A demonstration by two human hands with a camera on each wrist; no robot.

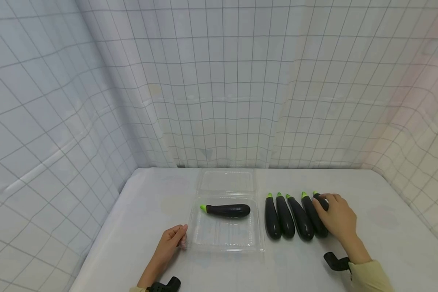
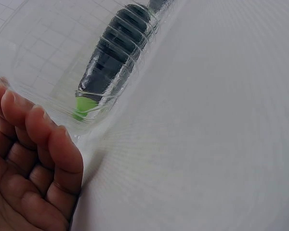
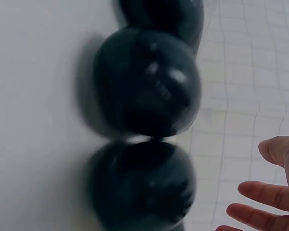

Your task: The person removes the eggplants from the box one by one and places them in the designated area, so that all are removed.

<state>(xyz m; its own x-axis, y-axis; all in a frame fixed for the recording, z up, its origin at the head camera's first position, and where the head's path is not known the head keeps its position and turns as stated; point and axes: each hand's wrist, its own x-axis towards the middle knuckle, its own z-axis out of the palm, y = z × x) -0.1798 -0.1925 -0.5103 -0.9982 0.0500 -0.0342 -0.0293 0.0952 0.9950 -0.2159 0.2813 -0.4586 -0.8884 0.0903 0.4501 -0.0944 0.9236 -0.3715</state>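
Observation:
A clear plastic clamshell box [image 1: 226, 239] lies with its lid folded back on the table. One dark eggplant [image 1: 228, 210] with a green stem rests crosswise inside it. My left hand [image 1: 173, 239] is at the box's left edge, fingers curled, gripping its rim; the left wrist view shows the curled fingers [image 2: 65, 159] against the box, thumb hidden. Several eggplants [image 1: 285, 217] lie in a row right of the box. Over the rightmost eggplant [image 1: 322, 202] hovers my right hand [image 1: 337, 215], fingers spread and apart from it in the right wrist view.
The white table [image 1: 149, 194] carries the box and the row. A white gridded curtain [image 1: 222, 101] hangs behind it and along both sides. Each wrist wears a black camera mount [image 1: 336, 261].

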